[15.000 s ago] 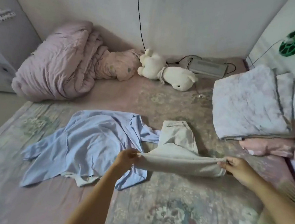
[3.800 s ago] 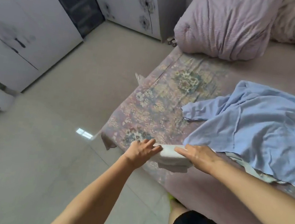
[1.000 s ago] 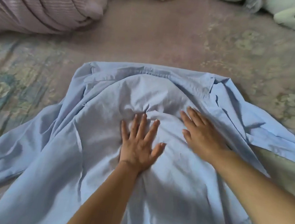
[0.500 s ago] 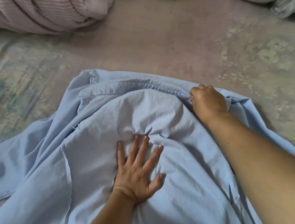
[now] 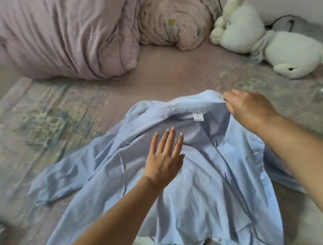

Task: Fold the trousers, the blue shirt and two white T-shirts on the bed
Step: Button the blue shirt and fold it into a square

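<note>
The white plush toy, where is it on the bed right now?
In the head view, the white plush toy lies at the far right of the bed, by the wall, just right of the pink floral pillow.

There is one view, from a head-worn wide-angle camera at the near edge of the bed [image 5: 162,76]. It looks forward and down across the mattress toward the far wall. It sits close above the blue shirt [image 5: 199,187], with both forearms reaching in from the bottom edge. The rolled quilt [image 5: 63,24] and plush toy [image 5: 266,39] fill the top, bent by the lens.
</note>
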The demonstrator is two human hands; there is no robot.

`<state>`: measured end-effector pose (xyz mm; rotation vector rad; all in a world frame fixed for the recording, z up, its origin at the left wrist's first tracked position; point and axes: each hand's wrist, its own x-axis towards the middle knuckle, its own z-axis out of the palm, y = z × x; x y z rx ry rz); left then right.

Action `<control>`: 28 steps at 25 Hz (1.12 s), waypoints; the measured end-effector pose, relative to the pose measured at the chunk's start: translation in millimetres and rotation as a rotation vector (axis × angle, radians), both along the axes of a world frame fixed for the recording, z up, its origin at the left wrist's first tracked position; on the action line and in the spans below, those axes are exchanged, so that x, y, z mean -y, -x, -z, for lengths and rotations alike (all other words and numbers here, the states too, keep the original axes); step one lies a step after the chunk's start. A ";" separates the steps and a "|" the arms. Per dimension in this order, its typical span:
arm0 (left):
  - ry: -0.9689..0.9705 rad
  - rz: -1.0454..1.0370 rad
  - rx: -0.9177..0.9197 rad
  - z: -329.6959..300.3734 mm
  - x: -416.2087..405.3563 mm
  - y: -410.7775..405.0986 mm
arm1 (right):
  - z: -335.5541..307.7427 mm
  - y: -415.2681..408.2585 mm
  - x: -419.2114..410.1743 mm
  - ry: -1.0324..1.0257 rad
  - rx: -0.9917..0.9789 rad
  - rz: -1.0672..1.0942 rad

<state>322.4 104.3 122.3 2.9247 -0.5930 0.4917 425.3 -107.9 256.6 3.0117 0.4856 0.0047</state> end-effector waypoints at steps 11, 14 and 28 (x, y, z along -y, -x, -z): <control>0.268 0.069 -0.258 -299.4 -18.2 23.0 | -270.7 157.2 -6.0 -0.111 0.162 0.011; 0.215 0.160 -0.117 -357.4 -28.0 64.4 | -323.4 203.1 -1.8 -0.143 0.201 0.092; 1.255 -0.097 -0.323 -596.0 47.0 190.7 | -475.0 321.8 72.4 -1.299 -0.069 0.205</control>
